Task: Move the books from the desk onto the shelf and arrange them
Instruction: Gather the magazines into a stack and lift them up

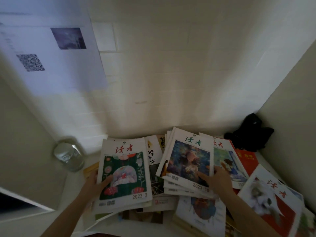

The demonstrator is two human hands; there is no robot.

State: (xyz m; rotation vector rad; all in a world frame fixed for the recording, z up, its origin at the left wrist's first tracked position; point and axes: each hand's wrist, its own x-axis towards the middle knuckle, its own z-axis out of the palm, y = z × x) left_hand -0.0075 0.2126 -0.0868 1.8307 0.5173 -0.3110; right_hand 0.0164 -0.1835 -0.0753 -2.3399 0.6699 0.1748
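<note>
Lay scattered over the white desk (75, 185): magazines in loose, overlapping stacks. Gripped by the left hand (95, 184) at its left edge, thumb on the cover: the green-cover magazine (124, 175), topmost of the left stack. Pinched by the right hand (218, 179) at the lower right corner: the blue-cover magazine (189, 158). Stood beside the left stack: a glass jar (69, 156). Slumped in the far right corner: a black object (251, 132).

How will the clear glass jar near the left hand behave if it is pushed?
The glass jar looks rounded and smooth, so it would probably slide or tip rather than bend. Being glass, it is likely fragile. It stands close to the magazines, so a sideways nudge may knock it.
</note>
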